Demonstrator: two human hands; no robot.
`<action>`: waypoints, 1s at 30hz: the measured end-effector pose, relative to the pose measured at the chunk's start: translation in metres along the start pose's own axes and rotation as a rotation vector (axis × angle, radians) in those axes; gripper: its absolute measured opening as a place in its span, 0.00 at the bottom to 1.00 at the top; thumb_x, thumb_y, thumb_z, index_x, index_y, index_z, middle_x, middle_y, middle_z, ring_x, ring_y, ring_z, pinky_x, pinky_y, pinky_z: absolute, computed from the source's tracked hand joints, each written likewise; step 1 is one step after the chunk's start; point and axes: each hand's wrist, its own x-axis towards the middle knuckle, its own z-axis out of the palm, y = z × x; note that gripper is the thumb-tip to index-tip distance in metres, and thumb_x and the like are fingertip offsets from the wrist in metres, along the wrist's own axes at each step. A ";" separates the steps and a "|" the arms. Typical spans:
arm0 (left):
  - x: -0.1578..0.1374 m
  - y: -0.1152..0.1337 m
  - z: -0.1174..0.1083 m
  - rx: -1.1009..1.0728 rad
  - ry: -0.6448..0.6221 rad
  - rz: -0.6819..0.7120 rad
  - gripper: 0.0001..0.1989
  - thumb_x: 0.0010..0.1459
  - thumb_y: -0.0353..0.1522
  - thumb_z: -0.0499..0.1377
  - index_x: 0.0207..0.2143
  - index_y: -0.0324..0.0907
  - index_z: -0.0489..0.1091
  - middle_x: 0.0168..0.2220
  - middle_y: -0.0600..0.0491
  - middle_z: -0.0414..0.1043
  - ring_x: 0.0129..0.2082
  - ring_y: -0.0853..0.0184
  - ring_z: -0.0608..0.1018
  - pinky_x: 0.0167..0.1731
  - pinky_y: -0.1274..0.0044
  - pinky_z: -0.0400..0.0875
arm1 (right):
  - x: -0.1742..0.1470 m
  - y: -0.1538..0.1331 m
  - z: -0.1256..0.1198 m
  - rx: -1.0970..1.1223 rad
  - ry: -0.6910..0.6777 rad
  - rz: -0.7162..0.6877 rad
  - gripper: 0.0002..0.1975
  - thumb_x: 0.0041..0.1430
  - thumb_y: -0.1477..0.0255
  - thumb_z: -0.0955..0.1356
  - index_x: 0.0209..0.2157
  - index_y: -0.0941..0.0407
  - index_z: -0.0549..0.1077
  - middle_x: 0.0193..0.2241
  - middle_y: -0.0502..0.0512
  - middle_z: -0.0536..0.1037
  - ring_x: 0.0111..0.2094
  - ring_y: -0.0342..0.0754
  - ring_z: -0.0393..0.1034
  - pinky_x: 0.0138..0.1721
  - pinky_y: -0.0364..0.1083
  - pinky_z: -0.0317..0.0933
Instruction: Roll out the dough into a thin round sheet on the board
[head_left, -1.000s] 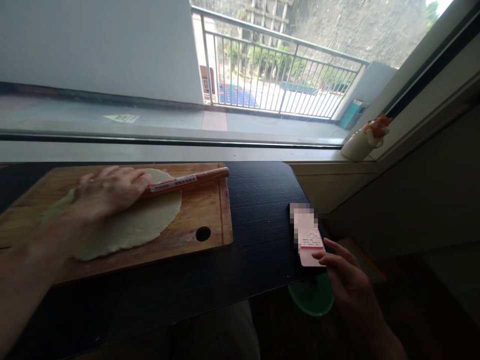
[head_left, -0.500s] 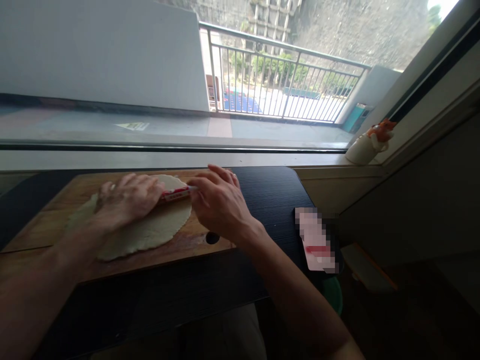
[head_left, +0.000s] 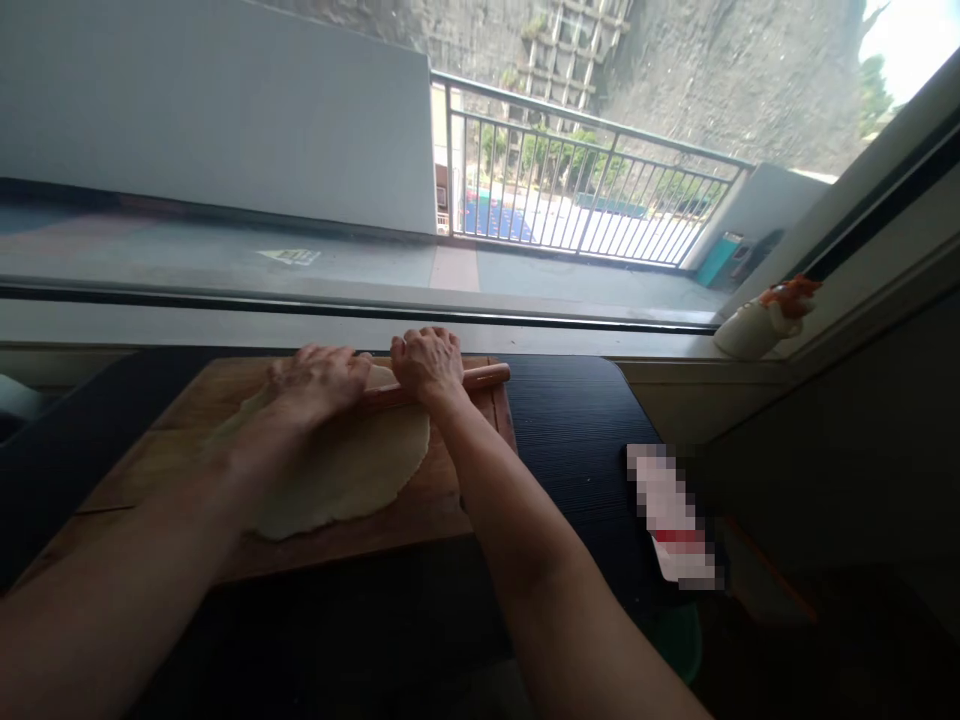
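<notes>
A wooden rolling pin (head_left: 487, 376) lies across a thin, flat sheet of dough (head_left: 345, 480) near its far edge. My right hand (head_left: 429, 358) is closed over the pin, whose bare end sticks out to the right. Farther left, my left hand (head_left: 319, 375) is slightly blurred and curls over the pin too, hiding that end of it. Under the dough lies a wooden board (head_left: 161, 425); my forearms cover part of both.
The board rests on a black table (head_left: 562, 420) against a window sill (head_left: 525, 342). A phone-like pink object (head_left: 667, 510), blurred out, lies at the table's right edge. A white pot with an orange figure (head_left: 754, 325) stands on the sill's right end.
Both hands have moved forward with the rolling pin, toward the dough's far edge. The right hand now grips inward from the pin's end, and the red-and-white label no longer shows. The view has shifted slightly.
</notes>
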 end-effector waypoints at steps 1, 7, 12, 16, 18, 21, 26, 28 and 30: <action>-0.003 0.001 -0.001 0.001 0.008 -0.030 0.29 0.60 0.44 0.39 0.49 0.32 0.64 0.53 0.39 0.64 0.53 0.53 0.62 0.49 0.55 0.53 | -0.001 -0.001 -0.001 -0.005 0.008 0.020 0.21 0.64 0.61 0.53 0.40 0.57 0.70 0.43 0.59 0.72 0.49 0.53 0.59 0.51 0.55 0.51; -0.092 0.029 0.011 0.071 0.209 0.061 0.26 0.61 0.39 0.38 0.55 0.38 0.60 0.59 0.46 0.58 0.61 0.58 0.53 0.57 0.59 0.42 | -0.086 0.007 -0.027 0.004 0.009 -0.152 0.17 0.65 0.63 0.53 0.42 0.53 0.68 0.48 0.54 0.68 0.58 0.52 0.47 0.56 0.54 0.43; -0.105 0.030 0.013 0.039 0.245 0.125 0.27 0.60 0.40 0.40 0.59 0.39 0.54 0.61 0.47 0.53 0.63 0.60 0.49 0.60 0.62 0.36 | -0.101 0.015 -0.034 -0.011 -0.043 -0.199 0.17 0.65 0.61 0.54 0.44 0.52 0.68 0.50 0.52 0.66 0.60 0.51 0.43 0.57 0.53 0.38; -0.046 0.013 0.003 0.046 0.121 0.020 0.28 0.60 0.42 0.37 0.55 0.36 0.59 0.58 0.42 0.58 0.60 0.53 0.55 0.54 0.54 0.45 | -0.038 0.011 -0.013 -0.021 -0.085 -0.055 0.21 0.64 0.62 0.52 0.40 0.55 0.71 0.47 0.58 0.69 0.57 0.54 0.49 0.55 0.56 0.44; -0.028 0.008 -0.001 0.052 0.059 -0.004 0.28 0.60 0.43 0.36 0.54 0.38 0.60 0.58 0.43 0.59 0.59 0.53 0.56 0.52 0.54 0.50 | -0.019 0.008 -0.009 -0.008 -0.129 -0.010 0.21 0.64 0.61 0.53 0.40 0.56 0.71 0.47 0.59 0.69 0.55 0.55 0.52 0.53 0.56 0.47; -0.043 0.009 0.002 0.091 0.058 0.006 0.27 0.60 0.42 0.36 0.54 0.38 0.60 0.59 0.45 0.58 0.60 0.55 0.55 0.54 0.55 0.49 | -0.035 0.009 -0.016 -0.006 -0.140 -0.049 0.22 0.64 0.61 0.52 0.41 0.55 0.71 0.48 0.59 0.69 0.56 0.55 0.51 0.53 0.57 0.47; -0.131 0.024 0.017 0.097 0.152 0.160 0.28 0.60 0.40 0.37 0.59 0.39 0.52 0.62 0.49 0.52 0.62 0.63 0.51 0.60 0.65 0.40 | -0.129 0.018 -0.052 -0.003 -0.116 -0.225 0.21 0.64 0.60 0.52 0.53 0.54 0.61 0.56 0.55 0.61 0.60 0.52 0.45 0.58 0.55 0.39; -0.151 0.028 0.019 0.061 0.166 0.200 0.29 0.59 0.40 0.38 0.62 0.42 0.47 0.63 0.51 0.47 0.63 0.64 0.49 0.61 0.66 0.37 | -0.147 0.020 -0.060 -0.004 -0.143 -0.256 0.23 0.64 0.61 0.54 0.57 0.54 0.55 0.59 0.55 0.56 0.61 0.50 0.43 0.60 0.54 0.36; -0.147 0.032 0.019 0.039 0.188 0.169 0.30 0.59 0.40 0.39 0.63 0.41 0.44 0.64 0.50 0.45 0.64 0.63 0.47 0.61 0.65 0.33 | -0.140 0.021 -0.059 -0.003 -0.169 -0.250 0.23 0.63 0.59 0.55 0.57 0.53 0.55 0.60 0.54 0.56 0.61 0.50 0.42 0.60 0.54 0.36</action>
